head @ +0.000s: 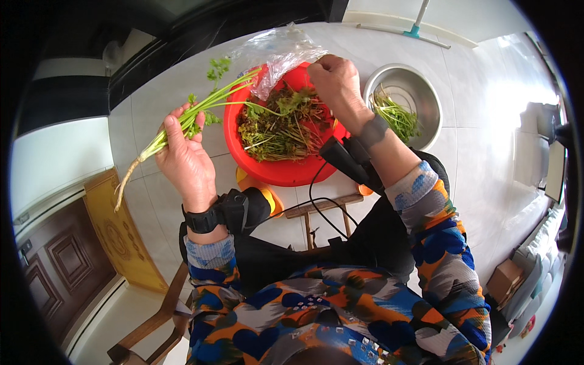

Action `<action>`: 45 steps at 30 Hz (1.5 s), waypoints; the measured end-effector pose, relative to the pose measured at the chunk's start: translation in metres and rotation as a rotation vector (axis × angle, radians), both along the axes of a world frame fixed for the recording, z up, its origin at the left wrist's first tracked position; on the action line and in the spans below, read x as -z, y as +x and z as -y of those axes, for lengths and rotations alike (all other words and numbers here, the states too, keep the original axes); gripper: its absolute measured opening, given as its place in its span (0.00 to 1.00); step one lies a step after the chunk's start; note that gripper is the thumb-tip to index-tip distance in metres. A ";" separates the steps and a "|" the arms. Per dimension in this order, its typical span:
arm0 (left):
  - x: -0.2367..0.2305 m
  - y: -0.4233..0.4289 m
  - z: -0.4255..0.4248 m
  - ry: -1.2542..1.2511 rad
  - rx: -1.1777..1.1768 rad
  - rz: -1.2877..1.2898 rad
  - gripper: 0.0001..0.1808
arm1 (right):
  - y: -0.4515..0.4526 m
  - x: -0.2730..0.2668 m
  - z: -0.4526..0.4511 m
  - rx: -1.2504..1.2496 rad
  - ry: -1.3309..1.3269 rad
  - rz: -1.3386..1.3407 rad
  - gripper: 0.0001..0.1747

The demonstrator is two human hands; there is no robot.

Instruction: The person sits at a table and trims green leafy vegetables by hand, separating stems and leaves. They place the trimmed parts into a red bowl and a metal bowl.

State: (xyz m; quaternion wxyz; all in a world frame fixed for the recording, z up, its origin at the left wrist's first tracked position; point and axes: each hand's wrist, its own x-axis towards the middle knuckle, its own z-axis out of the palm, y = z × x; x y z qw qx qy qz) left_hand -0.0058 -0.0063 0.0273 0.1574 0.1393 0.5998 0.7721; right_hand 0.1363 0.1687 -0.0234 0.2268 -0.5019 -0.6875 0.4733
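My left hand (185,150) holds a bunch of leafy green stalks (200,107), like Chinese celery, with a long pale root (127,182) hanging past the palm. The leafy ends reach over the left rim of a red plastic basin (232,132). Wilted, brownish leaves and stalks (283,127) lie inside that basin. Above its upper right rim is my right hand (335,80), fingers curled inward; whether anything is between them is hidden. A clear plastic bag (283,50) drapes over the basin's far rim. To the right, a metal bowl (431,105) contains more green stalks with roots (397,116).
A low wooden stool (324,205) stands between my legs, with a black cable (315,182) looping over it from the wrist devices. A wooden chair arm (150,324) is at lower left. A floor squeegee or mop (413,32) rests by the far wall.
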 end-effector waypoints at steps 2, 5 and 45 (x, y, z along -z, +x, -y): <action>0.001 -0.005 0.002 0.004 -0.020 0.024 0.14 | 0.001 0.000 -0.002 0.013 -0.011 -0.014 0.14; 0.001 -0.015 0.004 0.037 -0.044 0.041 0.15 | -0.001 0.002 -0.002 0.048 0.057 -0.008 0.12; 0.000 -0.012 0.003 0.073 -0.033 0.103 0.13 | -0.002 0.004 0.015 -0.149 0.031 -0.025 0.13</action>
